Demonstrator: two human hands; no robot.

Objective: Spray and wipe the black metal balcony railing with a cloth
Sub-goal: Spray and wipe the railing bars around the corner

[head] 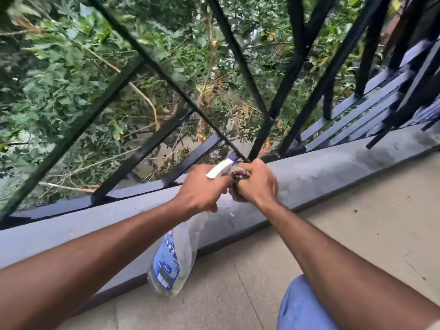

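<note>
Currently, near the centre, the left hand [202,189] is curled round the neck of the spray bottle [171,258], and the bottle's clear plastic body hangs toward seven o'clock. Just beside it at three o'clock, the right hand [258,184] is clenched on a bunched cloth [238,175], pressed where a bar of the black railing [238,55] meets the grey ledge [333,172]. Soft and limp, the cloth wants a full-fist hold wrapped about the stiff, slick bar; it may be dark-stained, but the fist hides most of it.
</note>
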